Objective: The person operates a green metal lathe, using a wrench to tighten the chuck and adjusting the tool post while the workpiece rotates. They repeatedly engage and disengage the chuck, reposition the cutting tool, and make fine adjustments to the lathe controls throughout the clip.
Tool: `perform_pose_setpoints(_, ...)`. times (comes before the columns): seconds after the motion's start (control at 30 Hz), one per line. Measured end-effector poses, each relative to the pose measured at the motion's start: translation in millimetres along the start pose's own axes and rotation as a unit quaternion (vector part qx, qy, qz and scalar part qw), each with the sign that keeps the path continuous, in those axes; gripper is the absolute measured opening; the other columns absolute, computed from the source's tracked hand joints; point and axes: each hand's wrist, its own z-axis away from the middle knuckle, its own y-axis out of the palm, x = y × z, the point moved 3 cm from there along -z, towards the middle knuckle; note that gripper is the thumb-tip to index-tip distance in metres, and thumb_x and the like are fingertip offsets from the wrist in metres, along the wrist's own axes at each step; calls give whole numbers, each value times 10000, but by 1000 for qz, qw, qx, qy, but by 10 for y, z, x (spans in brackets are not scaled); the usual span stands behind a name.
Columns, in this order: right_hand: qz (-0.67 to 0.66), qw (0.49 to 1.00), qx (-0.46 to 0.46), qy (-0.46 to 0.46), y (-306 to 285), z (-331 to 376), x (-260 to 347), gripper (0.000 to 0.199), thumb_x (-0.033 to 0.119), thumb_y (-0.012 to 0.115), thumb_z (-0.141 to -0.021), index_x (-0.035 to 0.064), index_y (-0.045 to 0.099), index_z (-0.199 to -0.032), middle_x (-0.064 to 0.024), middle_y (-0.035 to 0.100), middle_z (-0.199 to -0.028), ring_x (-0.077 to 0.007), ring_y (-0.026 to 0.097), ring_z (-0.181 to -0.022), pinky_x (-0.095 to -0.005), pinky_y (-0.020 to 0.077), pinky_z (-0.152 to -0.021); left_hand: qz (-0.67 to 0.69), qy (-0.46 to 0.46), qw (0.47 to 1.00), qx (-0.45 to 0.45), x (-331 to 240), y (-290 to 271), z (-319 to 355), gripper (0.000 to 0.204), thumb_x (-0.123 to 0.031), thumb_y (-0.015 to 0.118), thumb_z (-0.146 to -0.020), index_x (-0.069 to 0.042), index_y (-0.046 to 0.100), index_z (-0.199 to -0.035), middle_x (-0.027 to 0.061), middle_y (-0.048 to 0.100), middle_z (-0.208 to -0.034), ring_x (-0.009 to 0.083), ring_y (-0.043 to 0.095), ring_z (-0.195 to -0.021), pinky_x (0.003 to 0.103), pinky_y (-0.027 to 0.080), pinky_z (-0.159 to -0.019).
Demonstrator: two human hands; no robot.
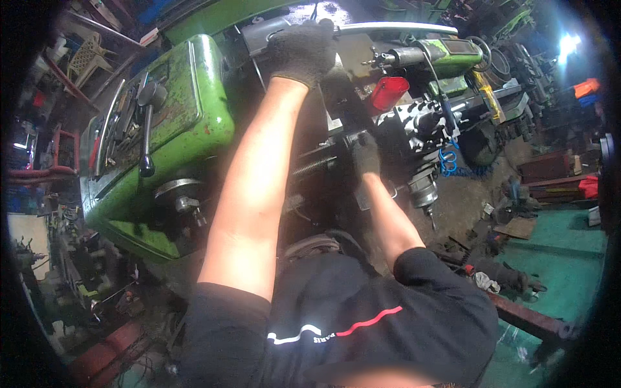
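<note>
Both my hands wear dark knit gloves and are at a green metal lathe. My left hand reaches far over the machine, beside a grey metal part at the headstock end. Its fingers curl away from view, and what they close on is hidden. Lower and to the right, my right hand is closed at a dark block on the carriage; I cannot make out what it grips. Just beyond it stands a red container. A long pale curved bar runs rightward from near my left hand.
A grey lever sticks out from the headstock, whose top holds loose tools. The green tailstock is at the far right of the bed. A blue coiled hose hangs beside the carriage. A woven chair stands far left.
</note>
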Motion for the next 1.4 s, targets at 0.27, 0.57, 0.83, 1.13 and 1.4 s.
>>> perform_pose_setpoints(0.27,-215,964,83,-132,-556,285,995,458,217,798,-978,40,757,-1398,-182,782,-1304,-296,747,-1196,-418,572,-1065,-70,-54,989,120,87,-215,-260,364,-462,614,-1017,-180,743,-1207,162,803,-1189,422,785,-1074,574,614,-921)
perform_pose_setpoints(0.57,-252,943,111,-189,-1089,278,1195,360,167,850,-963,43,806,-1298,-160,819,-1211,-277,783,-1112,-388,595,-996,-110,-55,984,132,263,1,-399,350,-462,586,-1083,-185,716,-1254,168,792,-1179,433,769,-1090,586,588,-916)
perform_pose_setpoints(0.83,-442,862,244,-43,-922,142,1085,425,226,844,-995,51,744,-1369,-117,817,-1129,-212,782,-1030,-347,621,-898,-89,-61,989,101,315,9,-447,295,-445,635,-1074,-184,736,-1167,136,792,-1128,402,766,-1068,539,580,-891)
perform_pose_setpoints(1.13,-785,349,463,218,-877,319,1116,251,148,520,-1153,85,623,-1373,-22,606,-866,-190,600,-793,-355,504,-680,-107,-49,987,107,418,55,-434,356,-517,629,-1083,-227,722,-1268,148,795,-1127,442,766,-1036,554,586,-842)
perform_pose_setpoints(1.4,-786,268,497,251,-739,329,996,270,213,432,-1173,86,600,-1342,-54,612,-930,-239,616,-830,-437,593,-815,-104,-52,988,98,371,30,-424,328,-488,619,-1074,-195,719,-1182,128,789,-1136,415,764,-1058,563,588,-877)
